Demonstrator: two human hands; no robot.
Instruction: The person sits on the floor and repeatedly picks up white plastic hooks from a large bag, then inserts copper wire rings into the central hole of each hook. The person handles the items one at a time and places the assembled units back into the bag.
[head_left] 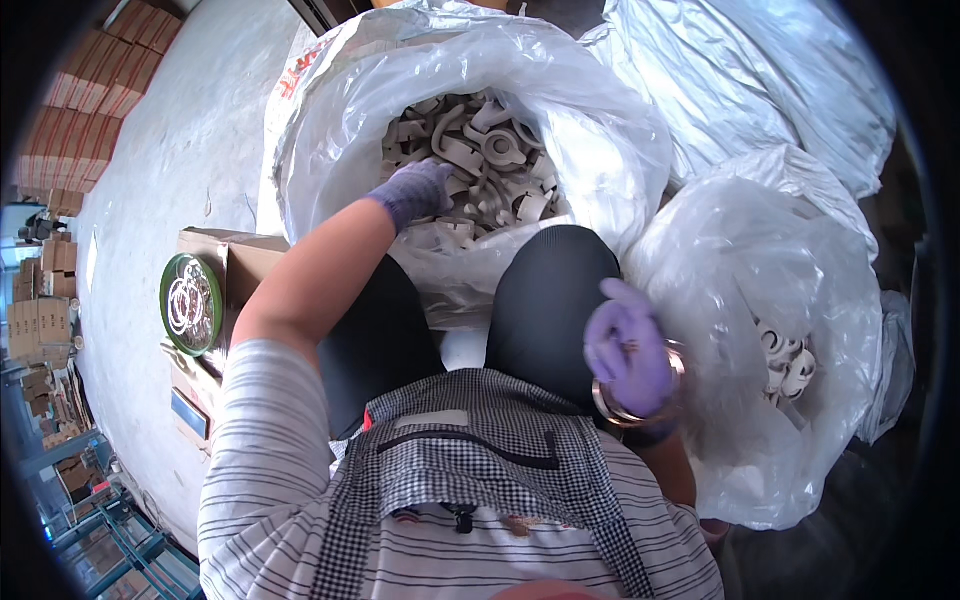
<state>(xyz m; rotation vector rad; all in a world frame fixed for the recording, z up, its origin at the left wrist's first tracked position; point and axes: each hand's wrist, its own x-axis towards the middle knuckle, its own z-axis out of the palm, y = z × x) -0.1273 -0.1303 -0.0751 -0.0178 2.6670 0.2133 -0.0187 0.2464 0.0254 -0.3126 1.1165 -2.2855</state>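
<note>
My left hand (418, 191), in a purple glove, reaches into a large white sack lined with clear plastic (330, 150). Its fingers are bunched against a pile of pale grey plastic parts (500, 150), ring-ended and curved pieces among them. The fingertips are hidden, so whatever they grip cannot be made out. Over my right thigh is my right hand (634, 360), also gloved in purple and blurred by motion. Several thin copper-coloured rings (677, 377) loop around it near the wrist. The blur hides whether its fingers hold anything.
At the right, a second plastic-lined sack (740, 240) contains similar white parts (788, 362). A green round tray (190, 304) of metal rings rests on a cardboard box (250, 262) at the left. Stacked cartons (95, 100) stand farther left. Another silvery-white sack (740, 70) lies behind.
</note>
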